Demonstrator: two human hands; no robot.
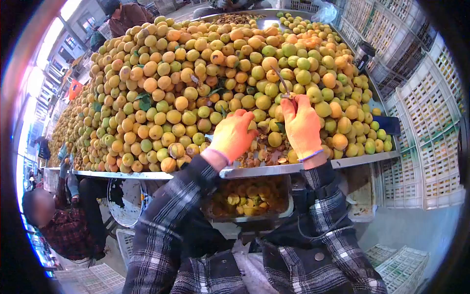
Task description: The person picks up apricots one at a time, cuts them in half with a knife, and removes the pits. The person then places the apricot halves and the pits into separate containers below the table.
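A large heap of yellow-green and orange fruit covers the metal-edged table. My left hand, in an orange glove, rests at the heap's near side with its fingers bent; whatever its fingertips hold is hidden. My right hand, gloved in orange too, is raised over the fruit a little to the right. Its thumb and fingers pinch a small brownish piece, beside a thin dark twig or tool. Fruit scraps and halves lie between the hands near the table edge.
Below the table edge stands a tub of cut fruit. White plastic crates are stacked at the right. A dark box-like object sits on the right rim. One person is at the lower left, another behind the heap.
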